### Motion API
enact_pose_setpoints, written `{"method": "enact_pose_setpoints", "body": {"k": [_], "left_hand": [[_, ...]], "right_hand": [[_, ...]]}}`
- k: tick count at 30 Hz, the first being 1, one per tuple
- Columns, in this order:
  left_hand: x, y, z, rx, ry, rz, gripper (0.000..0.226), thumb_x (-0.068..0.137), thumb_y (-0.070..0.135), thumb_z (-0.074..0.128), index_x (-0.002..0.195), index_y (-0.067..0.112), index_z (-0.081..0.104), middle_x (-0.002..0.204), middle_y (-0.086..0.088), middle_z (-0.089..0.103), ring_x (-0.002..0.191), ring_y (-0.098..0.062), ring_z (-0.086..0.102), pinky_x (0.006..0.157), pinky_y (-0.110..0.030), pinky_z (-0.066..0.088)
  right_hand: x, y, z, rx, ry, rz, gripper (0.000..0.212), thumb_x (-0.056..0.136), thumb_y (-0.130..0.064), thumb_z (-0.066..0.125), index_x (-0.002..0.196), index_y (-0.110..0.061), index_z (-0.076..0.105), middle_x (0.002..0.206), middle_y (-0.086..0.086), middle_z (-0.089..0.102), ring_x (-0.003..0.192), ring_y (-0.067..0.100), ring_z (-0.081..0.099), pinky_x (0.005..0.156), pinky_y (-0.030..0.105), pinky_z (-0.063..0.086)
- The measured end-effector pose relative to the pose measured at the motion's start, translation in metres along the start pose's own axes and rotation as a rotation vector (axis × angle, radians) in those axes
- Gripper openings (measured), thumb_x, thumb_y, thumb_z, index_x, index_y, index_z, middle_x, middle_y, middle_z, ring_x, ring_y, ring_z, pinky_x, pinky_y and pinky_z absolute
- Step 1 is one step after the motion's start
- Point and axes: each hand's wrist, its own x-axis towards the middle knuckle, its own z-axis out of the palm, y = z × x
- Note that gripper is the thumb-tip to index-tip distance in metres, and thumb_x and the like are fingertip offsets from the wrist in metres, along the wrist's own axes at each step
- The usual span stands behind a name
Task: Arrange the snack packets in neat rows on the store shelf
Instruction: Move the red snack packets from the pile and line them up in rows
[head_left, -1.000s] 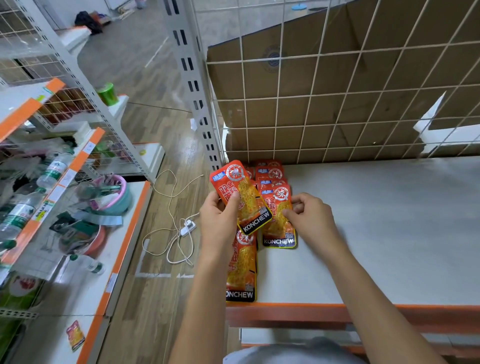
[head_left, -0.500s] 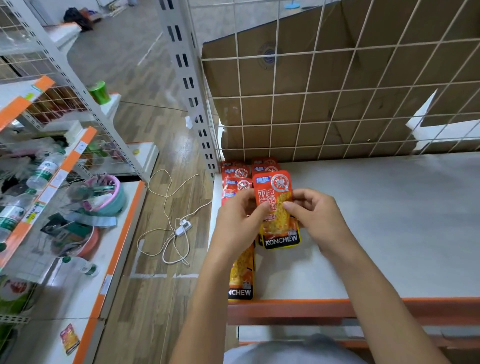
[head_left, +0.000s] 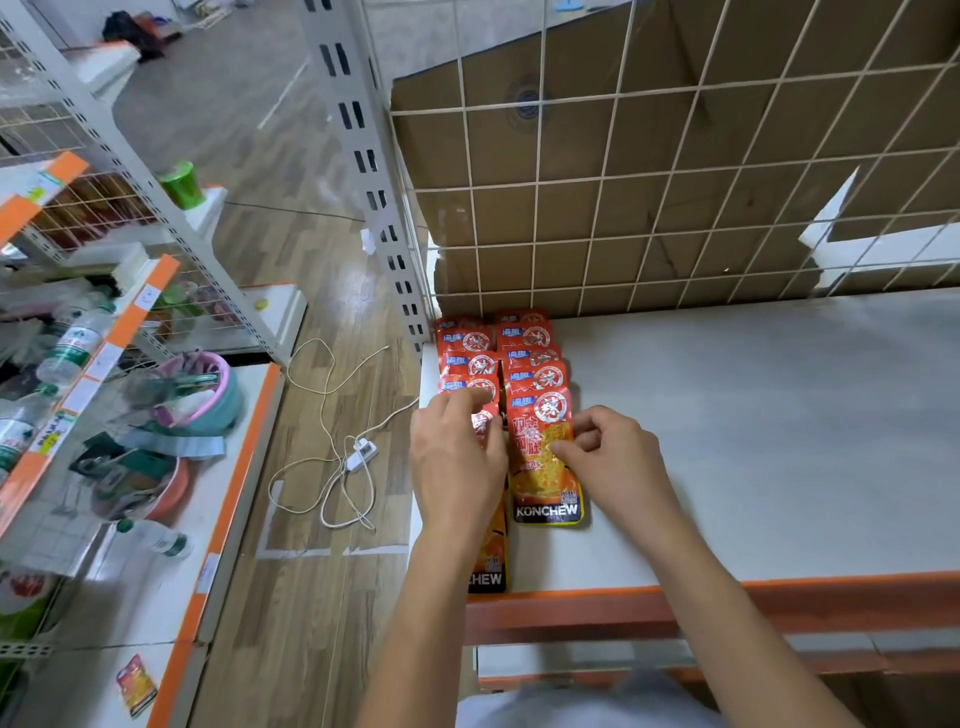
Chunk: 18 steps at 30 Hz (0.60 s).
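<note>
Red-orange snack packets (head_left: 524, 338): two rows are seen lying flat at the left end of the shelf, overlapped like tiles from the wire back toward the front lip.
Right row: five packets are counted, and the front packet (head_left: 545, 483) is shown almost whole.
Left row: three tops are counted clear of the hand, one more is glimpsed under the fingers, and a last packet (head_left: 491, 551) is laid nearest the lip. The full count cannot be told.
Writing: "KONCHEW" is read in white on black along the front packet's foot. Only "CHEW" is shown on the last packet. A round red-and-white seal and a blue tag are printed at each top, with characters too small to be read.
Right hand (head_left: 618, 457): the front packet's right edge is pinched, with the thumb laid on its face and the fingers curled.
Left hand (head_left: 457, 462): it is laid palm-down over the left row, fingers barely bent, and nothing is clasped.
Shelf (head_left: 753, 441): a pale grey board is seen with an orange lip.
Wire grid (head_left: 602, 179): white wire is backed by brown cardboard (head_left: 545, 145).
Floor: one white cable (head_left: 337, 467) is coiled there.
Neighbouring rack: one loose packet (head_left: 136, 686), three clear bottles (head_left: 78, 340) and one green cup (head_left: 182, 184) are counted.
</note>
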Motion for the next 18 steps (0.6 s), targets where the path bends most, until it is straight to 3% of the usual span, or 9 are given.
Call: {"method": "enact_pose_setpoints", "body": {"k": [4,9,14,18], "left_hand": [[-0.002,0.001,0.001,0.007,-0.004,0.018,0.017,0.081,0.011,0.069,0.098,0.013,0.069,0.097,-0.002,0.068,0.088,-0.026,0.056,0.072,-0.017,0.024],[-0.004,0.017,0.006,-0.008,0.004,0.054,0.018,0.08,0.014,0.062,0.096,0.013,0.069,0.095,-0.003,0.068,0.088,-0.028,0.056,0.075,-0.021,0.029],[-0.008,0.052,0.024,0.01,-0.026,0.202,0.022,0.075,0.013,0.06,0.095,0.011,0.069,0.093,-0.007,0.068,0.089,-0.026,0.054,0.077,-0.026,0.033],[-0.018,0.094,0.052,0.074,-0.076,0.321,0.023,0.076,0.01,0.065,0.098,0.012,0.07,0.094,-0.006,0.07,0.089,-0.034,0.06,0.08,-0.03,0.035]], "right_hand": [[-0.002,0.0,0.0,-0.075,0.025,-0.012,0.021,0.081,-0.029,0.07,0.096,-0.019,0.059,0.068,-0.012,0.056,0.074,0.012,0.055,0.064,0.024,0.038],[-0.008,0.007,-0.013,-0.12,0.123,-0.067,0.025,0.083,-0.031,0.067,0.103,-0.018,0.059,0.088,-0.004,0.058,0.08,0.014,0.054,0.067,0.023,0.035],[-0.017,0.04,-0.061,-0.169,0.304,-0.139,0.023,0.086,-0.021,0.062,0.107,-0.013,0.064,0.105,0.001,0.065,0.1,0.021,0.057,0.082,0.027,0.039],[-0.031,0.081,-0.117,-0.23,0.47,-0.092,0.025,0.085,-0.016,0.063,0.109,-0.008,0.065,0.113,0.007,0.064,0.107,0.028,0.053,0.089,0.032,0.04]]}}
